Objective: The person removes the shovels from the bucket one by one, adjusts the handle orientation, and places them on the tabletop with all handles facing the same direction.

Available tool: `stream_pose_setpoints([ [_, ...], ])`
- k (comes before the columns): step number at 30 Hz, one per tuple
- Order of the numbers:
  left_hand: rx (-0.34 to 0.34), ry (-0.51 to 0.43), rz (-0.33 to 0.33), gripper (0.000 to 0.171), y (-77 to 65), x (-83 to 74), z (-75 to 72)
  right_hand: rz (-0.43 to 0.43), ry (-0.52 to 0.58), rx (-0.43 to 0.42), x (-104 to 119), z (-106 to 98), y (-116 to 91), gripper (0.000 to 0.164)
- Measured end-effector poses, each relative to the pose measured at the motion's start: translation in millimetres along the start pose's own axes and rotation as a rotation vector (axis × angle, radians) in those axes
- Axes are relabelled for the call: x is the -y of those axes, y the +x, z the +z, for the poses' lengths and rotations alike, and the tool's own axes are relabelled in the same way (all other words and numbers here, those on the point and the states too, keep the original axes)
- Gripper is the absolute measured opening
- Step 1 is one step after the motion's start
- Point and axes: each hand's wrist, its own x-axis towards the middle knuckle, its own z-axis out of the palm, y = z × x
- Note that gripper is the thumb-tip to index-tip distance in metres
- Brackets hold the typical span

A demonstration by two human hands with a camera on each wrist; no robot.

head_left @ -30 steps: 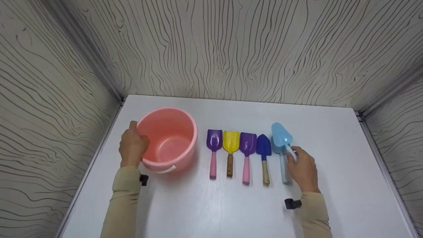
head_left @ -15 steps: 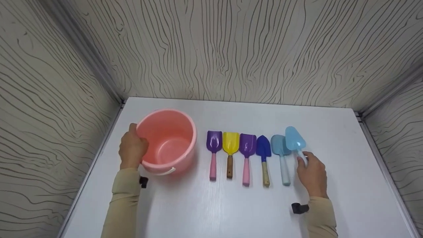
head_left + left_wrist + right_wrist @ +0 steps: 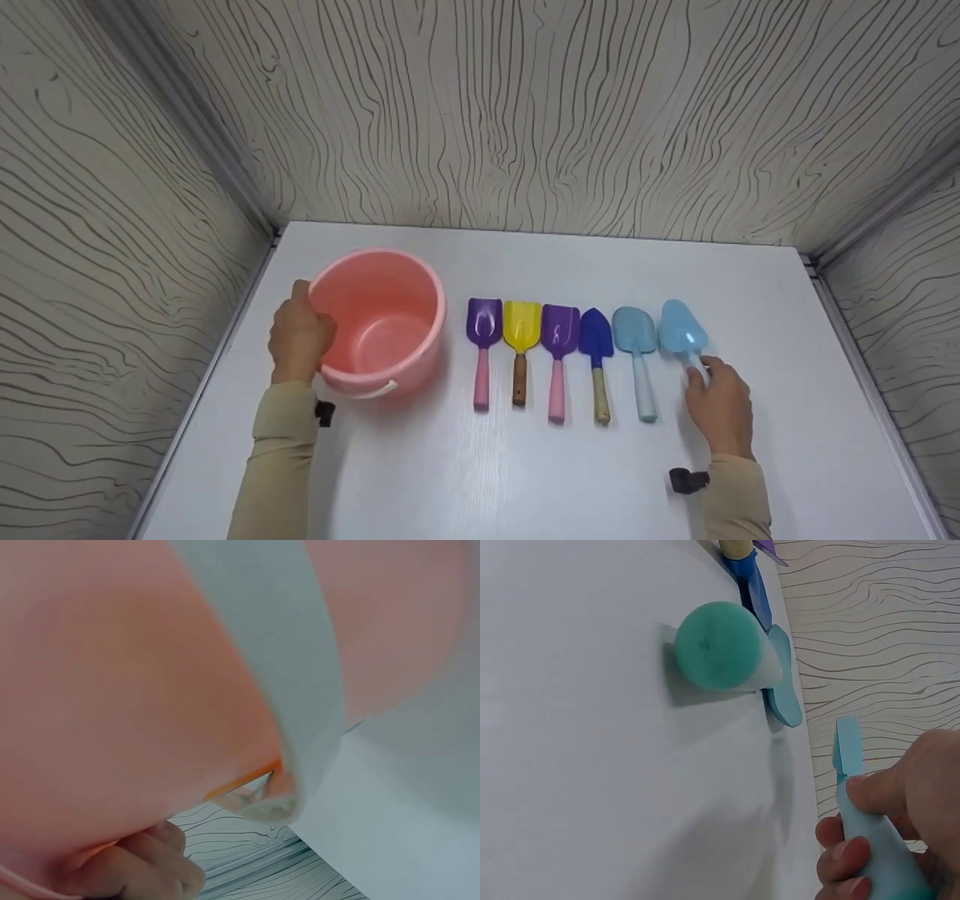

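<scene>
My left hand [image 3: 300, 337] grips the left rim of a pink bucket [image 3: 427, 360], whose opening tips toward me; the left wrist view shows curled fingers [image 3: 150, 862] at the rim and the bucket's white handle [image 3: 277, 637]. In my right hand [image 3: 721, 405] is the handle of a light blue shovel [image 3: 682, 330]. The right wrist view shows that shovel [image 3: 881, 847] raised off the table, thumb and fingers round its handle. Just left of it lies a duller light blue shovel [image 3: 635, 330].
Further left in the row lie a dark blue trowel [image 3: 597, 334], a purple shovel [image 3: 560, 330], a yellow shovel [image 3: 522, 324] and another purple shovel [image 3: 484, 321]. They rest on a white table [image 3: 480, 480], with patterned walls [image 3: 495, 112] behind and at both sides.
My right hand has carried the light blue shovel rightward and a little nearer, from over the duller light blue shovel to beside it. The left hand and bucket have stayed put.
</scene>
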Motion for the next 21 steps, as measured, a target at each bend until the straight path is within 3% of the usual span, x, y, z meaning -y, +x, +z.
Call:
stream_pose_setpoints([
  [8, -0.025, 0.026, 0.025, 0.051, -0.7, 0.8, 0.8, 0.012, 0.002, -0.008, -7, 5, 2, 0.044],
  [21, -0.005, 0.008, 0.014, 0.054, -0.2, 0.1, -0.5, 0.042, 0.022, 0.081, -6, 17, 3, 0.048],
])
